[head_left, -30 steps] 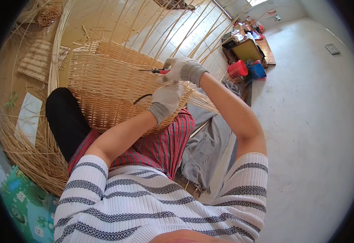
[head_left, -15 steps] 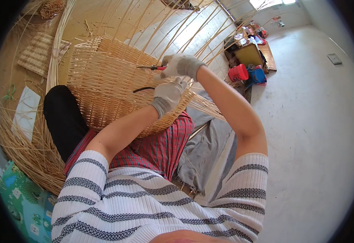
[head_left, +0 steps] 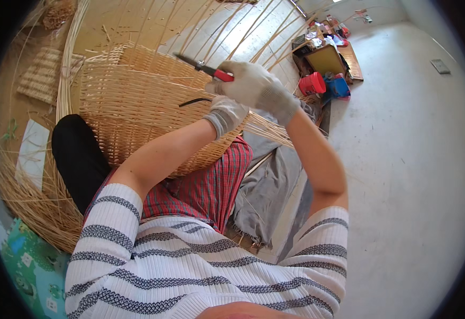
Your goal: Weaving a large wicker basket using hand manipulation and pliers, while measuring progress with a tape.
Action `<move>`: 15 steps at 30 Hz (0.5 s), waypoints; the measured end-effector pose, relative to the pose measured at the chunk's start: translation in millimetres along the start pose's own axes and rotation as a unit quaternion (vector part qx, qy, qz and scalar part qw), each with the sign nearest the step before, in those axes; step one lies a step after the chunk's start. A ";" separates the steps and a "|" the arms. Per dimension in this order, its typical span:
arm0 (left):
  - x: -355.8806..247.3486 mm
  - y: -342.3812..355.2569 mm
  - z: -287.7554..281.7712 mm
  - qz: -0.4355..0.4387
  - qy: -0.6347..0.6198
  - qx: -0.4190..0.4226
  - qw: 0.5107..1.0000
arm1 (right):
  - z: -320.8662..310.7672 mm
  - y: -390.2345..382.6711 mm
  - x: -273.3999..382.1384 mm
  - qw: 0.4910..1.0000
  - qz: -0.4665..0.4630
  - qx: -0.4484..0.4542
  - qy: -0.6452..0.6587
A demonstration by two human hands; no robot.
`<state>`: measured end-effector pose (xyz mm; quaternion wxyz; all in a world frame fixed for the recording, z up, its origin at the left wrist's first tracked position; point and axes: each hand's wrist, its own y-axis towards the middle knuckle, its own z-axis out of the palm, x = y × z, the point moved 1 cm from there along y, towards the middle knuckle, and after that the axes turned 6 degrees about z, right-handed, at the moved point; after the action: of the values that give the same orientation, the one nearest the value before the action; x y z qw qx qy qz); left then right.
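Here, right grip point(head_left: 248, 85) wraps red-handled tool point(head_left: 223, 75); left grip point(head_left: 230, 111), can't tell; canes point(head_left: 268, 129) jut past basket point(head_left: 136, 101).

Canes point(head_left: 254, 24) fencing the front
Past the right hand point(head_left: 249, 85), canes are fanning; the basket point(head_left: 131, 101) is blocking leftward. Room is lying between forearms point(head_left: 171, 149), above the apron point(head_left: 206, 186).

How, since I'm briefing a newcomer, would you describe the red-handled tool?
Find the big woven basket, then the gloved right hand at its upper right. The red-handled tool juts left from that hand; its red grip sets it apart from the curved black strip below.
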<state>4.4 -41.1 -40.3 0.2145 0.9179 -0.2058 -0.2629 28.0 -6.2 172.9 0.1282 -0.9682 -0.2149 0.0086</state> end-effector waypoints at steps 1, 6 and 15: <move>0.2 3.2 2.3 0.005 -0.001 0.002 1.000 | -2.3 -12.5 -4.4 1.000 0.004 -0.002 0.002; -1.1 16.9 -10.9 0.032 -0.055 0.095 0.993 | 19.8 -76.2 -24.7 0.951 -0.060 0.032 0.302; -18.0 -9.7 -76.6 0.053 0.005 0.045 0.998 | 104.2 -143.0 -58.8 0.716 -0.009 0.090 0.692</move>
<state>36.8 -2.4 20.9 0.1874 0.9157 -0.2646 -0.2373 -92.0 119.7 105.9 0.3273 -0.6856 -0.0730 -0.6461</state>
